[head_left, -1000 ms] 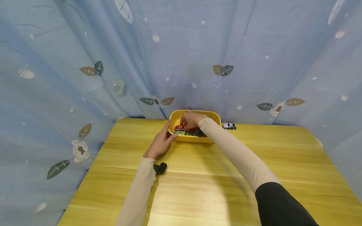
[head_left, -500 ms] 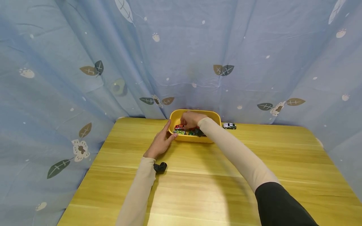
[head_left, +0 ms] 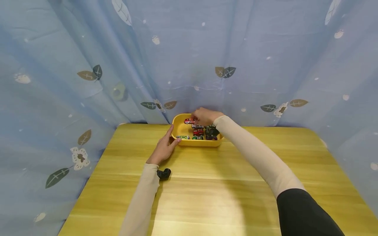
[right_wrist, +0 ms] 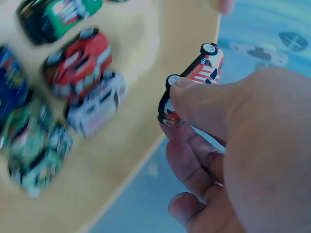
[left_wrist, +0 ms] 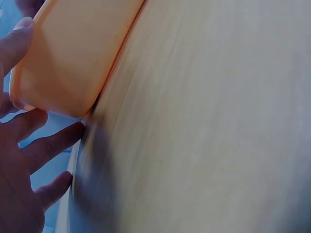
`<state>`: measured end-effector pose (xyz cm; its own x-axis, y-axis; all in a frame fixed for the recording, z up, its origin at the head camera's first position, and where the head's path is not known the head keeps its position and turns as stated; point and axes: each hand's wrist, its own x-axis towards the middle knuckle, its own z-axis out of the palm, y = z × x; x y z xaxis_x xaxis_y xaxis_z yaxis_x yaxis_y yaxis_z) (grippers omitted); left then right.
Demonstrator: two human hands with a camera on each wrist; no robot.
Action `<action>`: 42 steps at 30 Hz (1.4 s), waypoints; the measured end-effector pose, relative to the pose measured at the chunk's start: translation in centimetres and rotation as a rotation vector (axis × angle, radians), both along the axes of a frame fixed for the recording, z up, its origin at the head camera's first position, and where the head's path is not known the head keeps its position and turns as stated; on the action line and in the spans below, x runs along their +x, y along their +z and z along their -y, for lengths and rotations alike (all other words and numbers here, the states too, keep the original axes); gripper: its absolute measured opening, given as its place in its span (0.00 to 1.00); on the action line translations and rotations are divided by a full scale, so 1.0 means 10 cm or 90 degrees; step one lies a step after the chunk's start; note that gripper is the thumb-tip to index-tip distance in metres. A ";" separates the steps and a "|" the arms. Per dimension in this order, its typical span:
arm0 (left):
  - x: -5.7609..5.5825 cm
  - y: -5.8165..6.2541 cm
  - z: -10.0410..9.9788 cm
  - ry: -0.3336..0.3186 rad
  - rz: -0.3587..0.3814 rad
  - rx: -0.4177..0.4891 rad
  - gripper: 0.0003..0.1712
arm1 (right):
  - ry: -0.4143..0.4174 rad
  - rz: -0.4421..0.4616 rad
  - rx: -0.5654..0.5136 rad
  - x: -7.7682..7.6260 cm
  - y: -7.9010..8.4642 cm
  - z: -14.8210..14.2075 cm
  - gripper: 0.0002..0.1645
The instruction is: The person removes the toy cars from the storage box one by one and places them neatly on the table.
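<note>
A yellow plastic bin stands at the table's back edge. My left hand rests at its left end with fingers spread, the thumb on the front rim and the other fingers along the side. Between thumb and fingertips, my right hand pinches a red-and-white toy car, lifted above the bin's back part. Below lie several more toy cars, among them a red one, a silver-white one, a green one and a pale green one by the front wall.
The wooden table extends in front of the bin. A blue patterned curtain hangs close behind it. On the left wrist is a black device. The right forearm crosses the bin's right end.
My right hand has risen toward the back of the bin with the red-and-white car, uncovering other cars. The white car right of the bin is now hidden behind the arm. The view shifted slightly.
</note>
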<state>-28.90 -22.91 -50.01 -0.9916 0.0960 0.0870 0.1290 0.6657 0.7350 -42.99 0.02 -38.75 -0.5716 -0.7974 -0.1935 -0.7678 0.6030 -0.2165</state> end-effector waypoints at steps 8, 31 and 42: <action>0.00 -0.01 0.08 0.011 0.000 0.003 0.50 | -0.021 -0.027 -0.003 0.03 0.30 -0.43 0.07; -0.01 0.00 0.10 0.006 -0.001 0.005 0.49 | -0.083 -0.082 -0.001 0.30 -0.15 -1.85 0.07; 0.01 -0.01 0.01 -0.011 -0.005 0.002 0.50 | -0.075 -0.155 -0.073 0.47 -0.68 -2.01 0.12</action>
